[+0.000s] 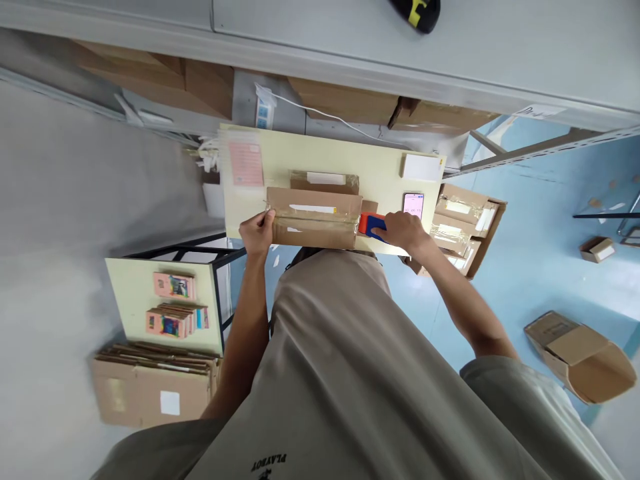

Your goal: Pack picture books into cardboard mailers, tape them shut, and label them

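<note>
A brown cardboard box (pixel 313 233) with clear tape along its middle seam lies at the near edge of the cream table (pixel 280 150). My left hand (pixel 257 233) grips the box's left end, its fingers closed at the corner. In my right hand (pixel 404 232) is a red and blue tape dispenser (pixel 371 224), its red front against the box's right end. Directly behind the box is another cardboard box (pixel 325 180) with a white label. Just beyond my right hand lies a phone (pixel 413 205) with a lit screen.
A pink paper (pixel 246 164) and a white box (pixel 421 167) lie on the table. A grey shelf (pixel 320 60) runs across the front. To the right, an open carton (pixel 470 230) holds packed boxes. Lower left are a side table (pixel 127 293) with booklets and flattened cartons (pixel 150 393).
</note>
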The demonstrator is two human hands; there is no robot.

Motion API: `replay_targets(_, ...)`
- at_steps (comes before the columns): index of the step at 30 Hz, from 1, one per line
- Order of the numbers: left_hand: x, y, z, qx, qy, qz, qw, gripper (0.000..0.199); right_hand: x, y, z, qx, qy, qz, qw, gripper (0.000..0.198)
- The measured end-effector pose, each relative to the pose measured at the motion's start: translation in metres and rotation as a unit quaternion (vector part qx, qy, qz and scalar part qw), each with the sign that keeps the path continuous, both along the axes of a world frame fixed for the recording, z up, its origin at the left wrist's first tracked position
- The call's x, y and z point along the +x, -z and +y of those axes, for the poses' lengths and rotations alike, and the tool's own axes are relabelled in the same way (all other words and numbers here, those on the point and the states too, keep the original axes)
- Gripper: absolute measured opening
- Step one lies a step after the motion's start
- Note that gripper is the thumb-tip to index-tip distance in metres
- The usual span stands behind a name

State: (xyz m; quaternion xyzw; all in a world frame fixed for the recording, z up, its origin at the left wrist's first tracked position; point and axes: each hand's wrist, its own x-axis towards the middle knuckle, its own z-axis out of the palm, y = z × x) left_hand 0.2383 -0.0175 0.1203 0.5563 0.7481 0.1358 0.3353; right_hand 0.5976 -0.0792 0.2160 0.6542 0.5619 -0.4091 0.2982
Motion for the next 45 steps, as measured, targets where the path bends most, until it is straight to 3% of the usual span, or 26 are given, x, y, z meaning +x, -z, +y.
replay_targets(5, -0.005, 0.006, 0.001, -0.001, 0.001, 0.016, 1.000, 0.043, -0.014, 0.005, -0.006, 0.025, -0.003, -0.008, 1.000, 0.053)
replay_targets(9, 0.000, 0.010, 0.003, 0.003, -0.006, 0.024, 1.000, 0.048, -0.022, 0.028, -0.015, 0.056, 0.002, -0.029, 0.998, 0.040)
replay_targets(12, 0.005, 0.014, 0.006, -0.009, -0.005, 0.027, 1.000, 0.040, -0.023, 0.044, -0.026, 0.064, 0.045, -0.033, 0.996, 0.039)
replay_targets(15, 0.015, 0.015, 0.009, 0.019, -0.008, 0.040, 0.999, 0.023, -0.017, 0.040, -0.035, 0.094, 0.104, -0.053, 0.989, 0.049)
replay_targets(17, 0.032, 0.011, 0.011, 0.079, -0.002, 0.034, 0.996, 0.044, -0.007, 0.027, -0.037, 0.118, 0.136, -0.061, 0.982, 0.052)
replay_targets(19, 0.059, 0.001, 0.014, 0.153, 0.039, 0.000, 0.987, 0.062, 0.007, 0.010, -0.036, 0.156, 0.166, -0.063, 0.972, 0.052)
replay_targets(21, 0.099, -0.016, 0.016, 0.224, 0.124, -0.058, 0.965, 0.067, 0.023, -0.009, -0.031, 0.219, 0.197, -0.061, 0.954, 0.053)
replay_targets(26, 0.222, -0.078, 0.028, 0.347, 0.370, -0.196, 0.840, 0.068, 0.072, -0.048, 0.001, 0.457, 0.231, -0.008, 0.859, 0.058)
replay_targets(29, 0.288, -0.112, 0.045, 0.386, 0.434, -0.233, 0.780, 0.072, 0.106, -0.065, 0.036, 0.549, 0.194, 0.011, 0.813, 0.055)
replay_targets(31, 0.323, -0.127, 0.060, 0.396, 0.437, -0.242, 0.770, 0.079, 0.127, -0.072, 0.064, 0.576, 0.171, 0.004, 0.800, 0.050)
replay_targets(35, 0.363, -0.132, 0.083, 0.354, 0.422, -0.225, 0.804, 0.105, 0.151, -0.063, 0.120, 0.578, 0.174, -0.052, 0.795, 0.043)
replay_targets(37, 0.363, -0.126, 0.086, 0.334, 0.430, -0.224, 0.808, 0.113, 0.154, -0.050, 0.141, 0.577, 0.176, -0.061, 0.795, 0.048)
replay_targets(40, 0.338, -0.115, 0.080, 0.313, 0.444, -0.244, 0.803, 0.103, 0.153, -0.036, 0.158, 0.585, 0.178, -0.054, 0.789, 0.056)
replay_targets(42, 0.305, -0.104, 0.074, 0.294, 0.434, -0.258, 0.812, 0.094, 0.150, -0.038, 0.156, 0.583, 0.185, -0.059, 0.789, 0.056)
replay_targets(45, 0.235, -0.077, 0.065, 0.245, 0.362, -0.252, 0.864, 0.091, 0.138, -0.050, 0.130, 0.589, 0.204, -0.082, 0.778, 0.066)
